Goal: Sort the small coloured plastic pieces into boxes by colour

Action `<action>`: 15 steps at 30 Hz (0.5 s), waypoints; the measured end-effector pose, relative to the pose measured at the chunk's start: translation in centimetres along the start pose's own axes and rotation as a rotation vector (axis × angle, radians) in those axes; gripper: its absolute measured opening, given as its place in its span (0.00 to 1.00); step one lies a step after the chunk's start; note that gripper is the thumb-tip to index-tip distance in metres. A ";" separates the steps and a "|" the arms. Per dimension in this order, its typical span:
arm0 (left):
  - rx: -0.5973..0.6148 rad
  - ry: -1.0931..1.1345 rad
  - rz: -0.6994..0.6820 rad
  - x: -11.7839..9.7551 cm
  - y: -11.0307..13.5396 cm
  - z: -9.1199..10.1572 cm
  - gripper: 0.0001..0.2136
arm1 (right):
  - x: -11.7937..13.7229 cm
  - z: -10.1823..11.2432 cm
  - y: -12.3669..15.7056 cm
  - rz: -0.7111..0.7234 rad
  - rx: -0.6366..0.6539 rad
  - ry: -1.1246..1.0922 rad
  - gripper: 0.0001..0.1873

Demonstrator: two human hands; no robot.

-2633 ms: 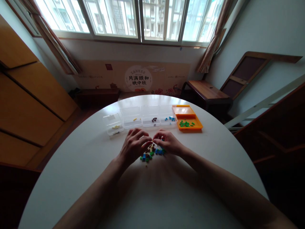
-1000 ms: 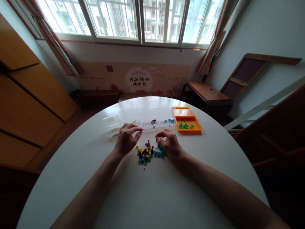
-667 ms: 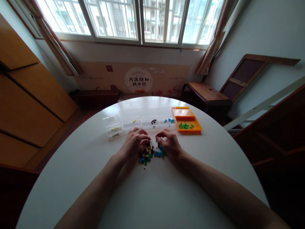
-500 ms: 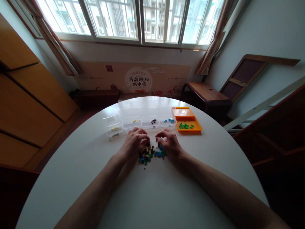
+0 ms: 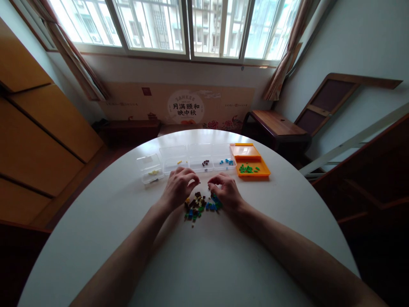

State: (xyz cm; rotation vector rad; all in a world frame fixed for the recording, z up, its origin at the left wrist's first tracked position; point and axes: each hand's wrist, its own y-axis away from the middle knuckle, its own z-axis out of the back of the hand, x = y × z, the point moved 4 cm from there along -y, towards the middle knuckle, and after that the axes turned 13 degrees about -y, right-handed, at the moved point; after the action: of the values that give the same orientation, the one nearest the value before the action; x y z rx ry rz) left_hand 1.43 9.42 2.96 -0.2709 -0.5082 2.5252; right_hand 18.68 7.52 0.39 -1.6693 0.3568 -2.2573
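My left hand (image 5: 180, 185) is raised a little over the far side of a mixed pile of small toy bricks (image 5: 196, 209). Its thumb and forefinger pinch a tiny dark brick (image 5: 200, 183). Brown, cream, green, blue and yellow pieces make up the pile. On the right, my right hand (image 5: 226, 191) rests beside blue bricks (image 5: 211, 207), its fingers closed in a pinch; what they hold is too small to make out. It partly covers some blue and green pieces.
Beyond my hands stands a row of clear plastic boxes (image 5: 201, 164), lids open, with yellow, dark brown and blue bricks sorted inside. An orange box (image 5: 263, 170) with green bricks (image 5: 247, 169) ends the row on the right. Everything sits on a round white table (image 5: 204, 264).
My left hand has lifted up and slightly left off the pile, with a tiny dark brick now showing at its fingertips. My right hand has barely moved.
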 end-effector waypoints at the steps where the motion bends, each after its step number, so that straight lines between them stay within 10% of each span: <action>1: -0.013 -0.003 0.022 0.1 -0.4 0.1 0.05 | -0.1 0.0 0.0 -0.016 -0.003 -0.010 0.04; 15: -0.263 0.004 0.393 1.2 -3.8 0.4 0.08 | -0.9 0.1 -0.3 -0.035 -0.039 -0.070 0.05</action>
State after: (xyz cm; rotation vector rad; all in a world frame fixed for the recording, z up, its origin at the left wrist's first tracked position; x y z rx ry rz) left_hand 2.08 12.90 4.79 -0.5180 -0.8599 2.8303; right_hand 18.98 8.15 -0.24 -1.7820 0.3599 -2.2234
